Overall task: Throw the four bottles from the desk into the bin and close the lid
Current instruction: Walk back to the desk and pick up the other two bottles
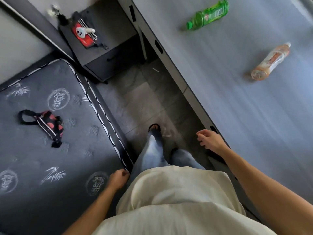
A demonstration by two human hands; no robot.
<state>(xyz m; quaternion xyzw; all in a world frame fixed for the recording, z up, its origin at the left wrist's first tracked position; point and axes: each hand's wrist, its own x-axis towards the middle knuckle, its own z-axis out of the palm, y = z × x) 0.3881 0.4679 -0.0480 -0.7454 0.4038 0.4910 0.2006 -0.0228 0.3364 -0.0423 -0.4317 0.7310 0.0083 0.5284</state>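
Two bottles lie on their sides on the grey desk [237, 102] at the right. A green bottle [208, 14] rests near the far end. An orange-labelled clear bottle [271, 62] lies closer, toward the right edge. My right hand [209, 139] hangs over the floor beside the desk's near edge, fingers loosely apart, holding nothing. My left hand [118, 179] is low by my hip at the mattress edge, fingers curled in with nothing visible in them. No bin shows in this view.
A dark mattress [50, 150] fills the left, with a black and red pouch [45, 123] on it. A dark bedside cabinet [108, 53] with small items on top stands ahead. A narrow tiled aisle [144, 102] runs between bed and desk, where my legs stand.
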